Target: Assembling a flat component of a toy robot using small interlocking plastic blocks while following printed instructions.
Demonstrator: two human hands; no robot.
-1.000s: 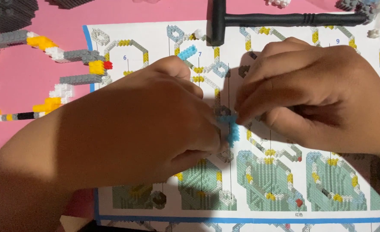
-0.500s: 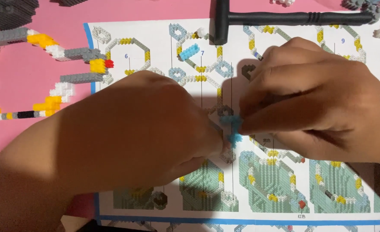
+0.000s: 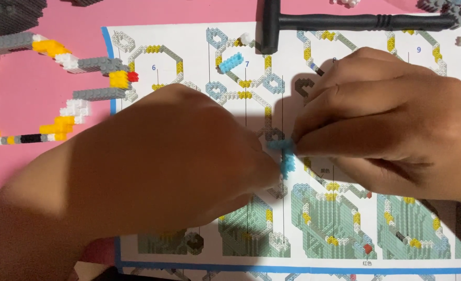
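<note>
Fingertips of left hand point(image 3: 173, 166) and right hand point(image 3: 392, 130) pinch blue brick piece point(image 3: 285, 156) over instruction sheet point(image 3: 189, 52); joining step underway; next likely needs firm, aligned press.

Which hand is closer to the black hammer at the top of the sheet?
Right. The right hand lies just below the black hammer, under its handle. The left hand sits lower and off to the left, farther away.

I see a black hammer-shaped tool point(image 3: 345, 22) lying at the far edge of the printed instruction sheet point(image 3: 189, 57). Left of the sheet, a chain of grey, white and yellow bricks point(image 3: 58, 93) sprawls on the pink desk point(image 3: 58, 151); a dark grey block point(image 3: 9, 13) sits far left.
</note>
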